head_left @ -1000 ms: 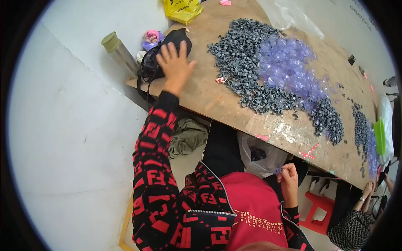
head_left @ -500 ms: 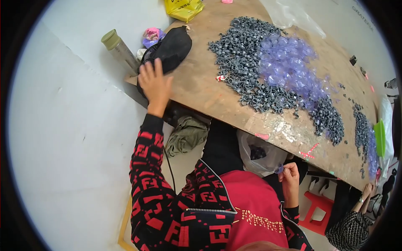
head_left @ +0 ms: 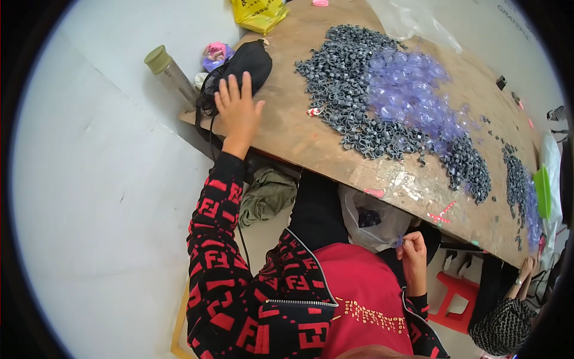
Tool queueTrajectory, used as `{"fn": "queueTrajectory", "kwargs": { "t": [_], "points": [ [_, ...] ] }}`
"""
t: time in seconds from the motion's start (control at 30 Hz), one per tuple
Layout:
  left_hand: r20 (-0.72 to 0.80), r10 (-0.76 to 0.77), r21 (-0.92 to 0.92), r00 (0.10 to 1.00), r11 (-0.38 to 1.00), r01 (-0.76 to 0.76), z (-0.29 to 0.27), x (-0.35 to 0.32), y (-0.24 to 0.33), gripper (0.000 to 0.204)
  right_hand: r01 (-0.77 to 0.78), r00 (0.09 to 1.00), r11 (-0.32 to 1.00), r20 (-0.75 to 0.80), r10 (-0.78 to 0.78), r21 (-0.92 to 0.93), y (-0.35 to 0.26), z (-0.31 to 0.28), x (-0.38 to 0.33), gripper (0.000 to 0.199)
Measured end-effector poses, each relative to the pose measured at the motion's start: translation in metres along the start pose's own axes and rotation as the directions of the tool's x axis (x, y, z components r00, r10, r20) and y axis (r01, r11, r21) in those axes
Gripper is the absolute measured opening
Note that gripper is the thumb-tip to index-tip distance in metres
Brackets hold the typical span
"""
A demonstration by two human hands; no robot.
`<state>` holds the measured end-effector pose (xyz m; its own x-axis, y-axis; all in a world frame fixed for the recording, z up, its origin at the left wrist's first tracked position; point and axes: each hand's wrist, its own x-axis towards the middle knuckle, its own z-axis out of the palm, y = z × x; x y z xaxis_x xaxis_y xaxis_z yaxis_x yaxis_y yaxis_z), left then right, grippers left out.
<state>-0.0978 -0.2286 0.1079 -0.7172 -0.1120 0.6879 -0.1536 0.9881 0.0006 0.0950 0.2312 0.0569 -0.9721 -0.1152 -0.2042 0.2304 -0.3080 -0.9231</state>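
My left hand (head_left: 240, 116) is open over the table's left end, its fingers stretched toward a black bag with mesh and cords (head_left: 248, 64); whether they touch it I cannot tell. Down by my lap, my right hand (head_left: 412, 252) is closed in a pinch on a small translucent purple plastic piece (head_left: 399, 242). Beside that hand, a clear plastic bag (head_left: 382, 226) with dark pieces inside hangs below the table edge. On the table lie a big heap of small grey clips (head_left: 338, 78) and, against it, a heap of purple plastic pieces (head_left: 403, 90).
A bottle with an olive lid (head_left: 173, 75) stands at the table's left corner, near a pink and purple bundle (head_left: 216, 54). A yellow bag (head_left: 258, 15) lies at the back. Right are a green tray (head_left: 542, 191), a red stool (head_left: 457, 302) and another person's hands (head_left: 526, 269).
My left hand has shifted right and slightly inward over the table, beside the black bag. My right hand stays nearly where it was, with the purple piece still pinched.
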Motion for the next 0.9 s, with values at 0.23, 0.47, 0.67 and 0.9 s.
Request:
{"fn": "queueTrajectory", "kwargs": {
  "t": [0.23, 0.47, 0.67, 0.9],
  "points": [
    [-0.009, 0.103, -0.067, 0.995, 0.992, -0.104, 0.061, 0.093, 0.041, 0.07, 0.022, 0.999, 0.999, -0.048, -0.024, -0.039, -0.002, -0.004, -0.014, 0.016],
    [-0.016, 0.098, 0.073, 0.995, 0.993, -0.097, 0.107, 0.147, 0.053, 0.061, 0.027, 0.997, 1.0, -0.078, -0.026, 0.008, 0.003, -0.006, -0.012, 0.016],
    [-0.036, 0.148, 0.304, 0.988, 0.944, -0.13, 0.136, 0.13, 0.036, 0.036, 0.02, 0.986, 1.0, -0.167, -0.02, -0.006, -0.002, -0.012, -0.015, 0.015],
    [0.243, 0.048, 0.334, 0.969, 0.933, -0.13, 0.111, 0.117, 0.015, 0.062, -0.1, 0.984, 0.994, -0.15, 0.094, -0.036, -0.011, -0.009, -0.006, 0.012]
  ]
}}
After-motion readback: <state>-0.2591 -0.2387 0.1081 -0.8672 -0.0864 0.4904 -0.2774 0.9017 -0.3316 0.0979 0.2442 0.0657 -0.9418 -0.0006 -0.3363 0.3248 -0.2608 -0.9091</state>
